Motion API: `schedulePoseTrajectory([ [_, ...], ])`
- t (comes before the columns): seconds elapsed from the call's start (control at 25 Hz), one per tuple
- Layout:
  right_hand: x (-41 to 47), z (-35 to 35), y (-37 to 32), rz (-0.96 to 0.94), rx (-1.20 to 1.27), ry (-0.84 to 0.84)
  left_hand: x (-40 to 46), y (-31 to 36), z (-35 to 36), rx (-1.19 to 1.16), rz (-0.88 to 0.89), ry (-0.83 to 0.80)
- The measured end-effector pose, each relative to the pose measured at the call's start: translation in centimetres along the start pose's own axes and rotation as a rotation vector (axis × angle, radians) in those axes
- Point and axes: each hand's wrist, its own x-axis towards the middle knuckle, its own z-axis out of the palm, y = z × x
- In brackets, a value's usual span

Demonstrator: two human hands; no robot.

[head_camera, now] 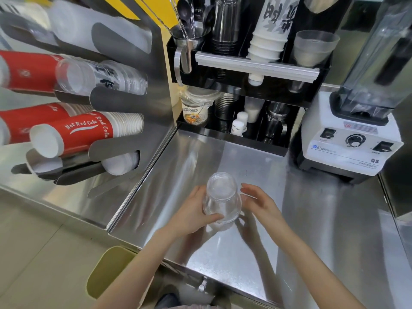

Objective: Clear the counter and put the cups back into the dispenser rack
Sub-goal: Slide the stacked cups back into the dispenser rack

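Two bare forearms enter from the bottom of the frame, no sleeves, watch or bracelet visible on either. The left hand and the right hand, both near the lower centre, wear no gloves and no rings. At the bottom edge, a strip of dark clothing shows.
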Motion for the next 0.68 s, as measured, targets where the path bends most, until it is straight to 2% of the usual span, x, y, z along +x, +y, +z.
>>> schedulePoseTrajectory([
  [0.12,0.3,1.0,-1.4,0.029,0.072,0.058,-0.7,0.7,-1.8,-0.033,0.070,0.042],
  [0.28,0.4,3.4,-3.6,0.044,0.122,0.044,-1.6,0.9,-5.1,-0.035,0.137,0.097],
  [0.52,-0.2,8.4,-7.8,-0.053,0.225,0.042,-3.9,0.4,-11.3,-0.056,0.221,0.119],
  [0.68,-1.0,11.4,-10.1,-0.122,0.246,0.108,-5.8,0.0,-14.6,-0.056,0.308,0.170],
])
